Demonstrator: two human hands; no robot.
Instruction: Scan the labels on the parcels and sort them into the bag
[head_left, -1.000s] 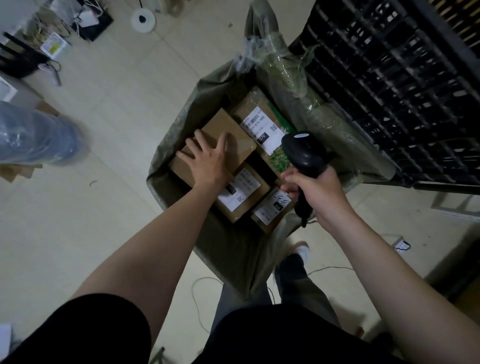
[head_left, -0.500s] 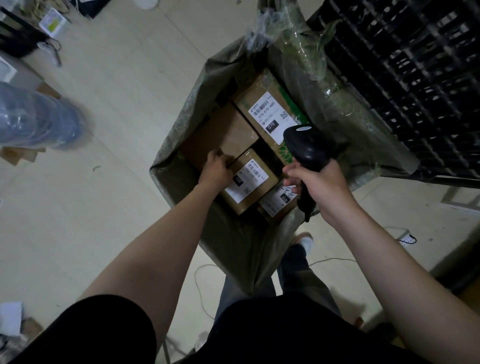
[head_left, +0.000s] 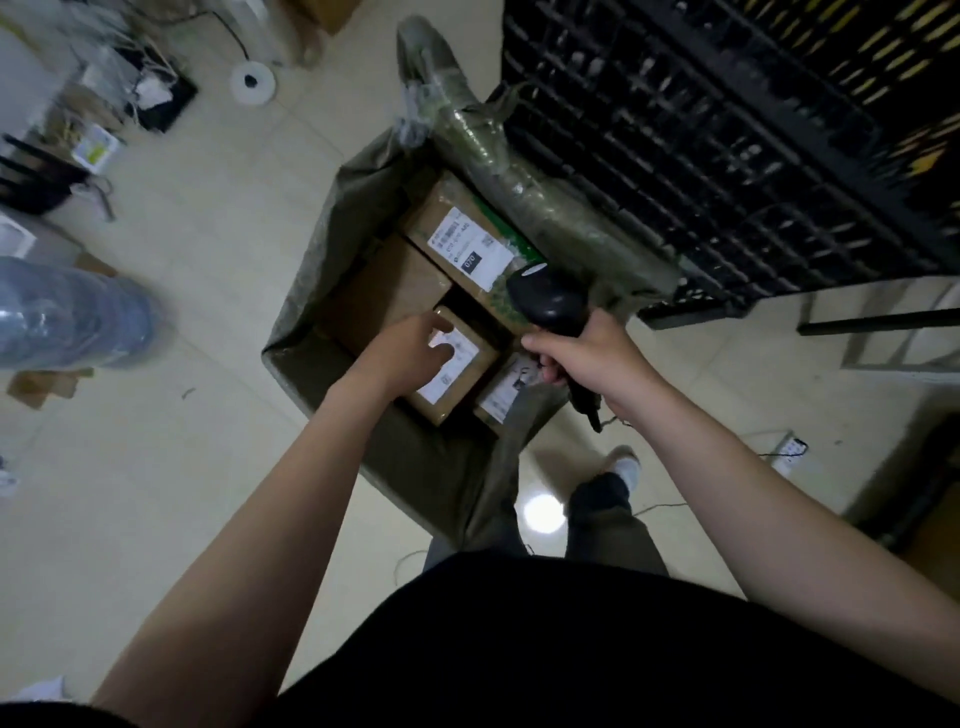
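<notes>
Inside bag (head_left: 311, 312): left hand (head_left: 410, 351) fingers spread flat on small box (head_left: 457, 369), gripping nothing; right hand (head_left: 587, 358) fist closed around scanner (head_left: 550, 301).

Left arm is extended forward and down, left hand (head_left: 415, 353) laid palm-down, fingers loosely curled. Right hand (head_left: 592, 358) is closed in a fist-grip, forearm bare.

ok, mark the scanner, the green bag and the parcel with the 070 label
scanner (head_left: 549, 300): head view, on its black head.
green bag (head_left: 311, 291): head view, on its left wall.
070 parcel (head_left: 470, 247): head view, on its white label.
</notes>
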